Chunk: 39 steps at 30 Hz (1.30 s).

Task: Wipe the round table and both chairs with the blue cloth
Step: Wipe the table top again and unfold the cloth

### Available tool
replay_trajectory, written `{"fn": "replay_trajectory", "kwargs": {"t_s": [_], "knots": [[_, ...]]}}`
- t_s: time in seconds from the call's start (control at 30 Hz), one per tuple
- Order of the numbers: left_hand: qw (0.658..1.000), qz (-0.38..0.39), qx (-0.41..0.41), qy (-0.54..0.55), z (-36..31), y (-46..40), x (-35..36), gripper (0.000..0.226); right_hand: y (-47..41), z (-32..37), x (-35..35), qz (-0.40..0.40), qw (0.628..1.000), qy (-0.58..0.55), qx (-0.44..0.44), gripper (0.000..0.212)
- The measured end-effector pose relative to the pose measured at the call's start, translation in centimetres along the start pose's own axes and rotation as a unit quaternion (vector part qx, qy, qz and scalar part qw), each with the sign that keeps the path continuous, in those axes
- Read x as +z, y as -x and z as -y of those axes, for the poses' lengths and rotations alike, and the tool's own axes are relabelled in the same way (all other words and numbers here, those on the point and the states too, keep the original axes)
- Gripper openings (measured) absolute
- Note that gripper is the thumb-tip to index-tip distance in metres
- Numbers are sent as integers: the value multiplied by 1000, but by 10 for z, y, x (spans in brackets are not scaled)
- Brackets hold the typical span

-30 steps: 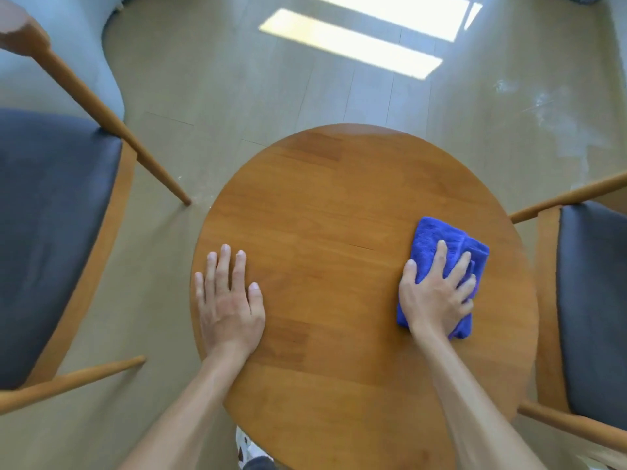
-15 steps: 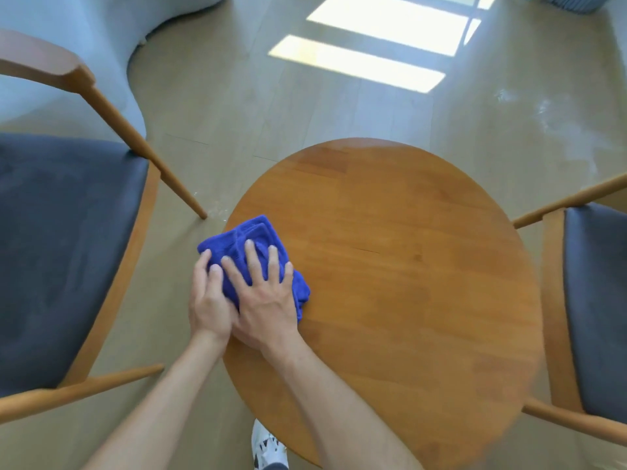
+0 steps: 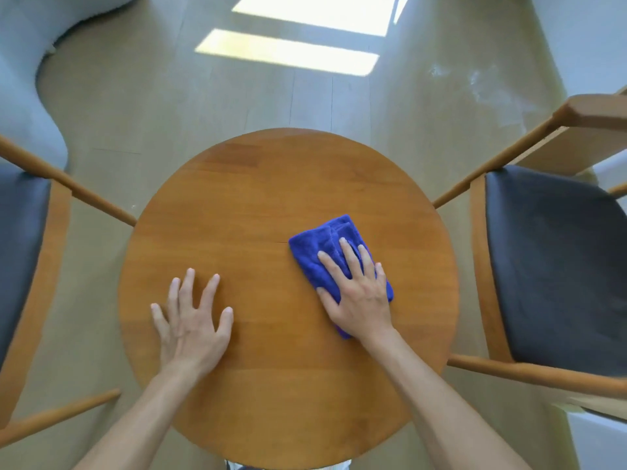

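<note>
The right hand (image 3: 359,293) lies flat, fingers straight and slightly spread, on the folded deep-blue microfibre cloth (image 3: 325,256), pressing it onto the round honey-coloured wooden table (image 3: 264,198); taking the tabletop as a clock face with twelve at the far edge, the cloth sits at about three o'clock, between the centre and the rim. A flat palm rather than a pinch probably serves to spread pressure over the whole pad, so that a broad strip of wood is wiped with each pass, and the folding keeps the fabric thick enough to slide without bunching. The left hand (image 3: 191,320) rests open at about eight o'clock, fingers fanned wide on bare wood and holding nothing; it looks placed there to steady the small table against the sideways push of wiping. The two wooden-framed chairs with dark grey padded seats, the left chair (image 3: 20,239) beyond nine o'clock and the right chair (image 3: 556,266) beyond three o'clock, stand just beside the table rim, near enough to reach with the cloth once the top is finished. Judging by this, the table step is in hand and both chairs remain to be wiped.
</note>
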<state>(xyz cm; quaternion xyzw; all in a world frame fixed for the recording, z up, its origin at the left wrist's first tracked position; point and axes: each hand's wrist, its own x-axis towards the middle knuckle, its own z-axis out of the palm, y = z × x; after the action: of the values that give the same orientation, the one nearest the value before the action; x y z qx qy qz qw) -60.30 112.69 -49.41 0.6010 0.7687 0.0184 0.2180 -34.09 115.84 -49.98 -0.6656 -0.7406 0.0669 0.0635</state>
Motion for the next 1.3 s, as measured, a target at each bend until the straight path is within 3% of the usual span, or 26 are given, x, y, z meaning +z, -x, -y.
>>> {"fn": "replay_trajectory", "kwargs": {"t_s": [0.13,0.23,0.43,0.53,0.63,0.73,0.87,0.97,1.1,1.3], "knots": [[999,4,-22,-35,-13,-2,9,62,27,-75,-15,-23,992,10,123,59],[998,6,-24,-59,-10,-4,7,62,47,-94,-17,-43,979,6,198,57],[998,11,-18,-59,1,-3,-3,58,75,-61,-6,-59,929,-11,365,59],[999,19,5,-51,10,-2,-9,57,81,-12,4,-69,916,-2,395,61],[999,26,21,-8,17,-2,-19,54,71,55,13,-48,924,-6,379,63],[995,-3,-12,99,25,-7,-33,52,58,131,23,-13,947,-17,321,63],[960,-50,-70,267,49,-13,-49,47,51,222,39,27,969,-52,239,68],[957,-51,-60,279,67,-8,-56,44,51,273,44,52,973,-79,211,73],[953,-63,-83,283,77,-2,-61,44,70,308,47,76,985,-97,120,61],[975,-24,-101,199,65,0,-50,48,120,267,47,85,992,-83,-48,64]]}}
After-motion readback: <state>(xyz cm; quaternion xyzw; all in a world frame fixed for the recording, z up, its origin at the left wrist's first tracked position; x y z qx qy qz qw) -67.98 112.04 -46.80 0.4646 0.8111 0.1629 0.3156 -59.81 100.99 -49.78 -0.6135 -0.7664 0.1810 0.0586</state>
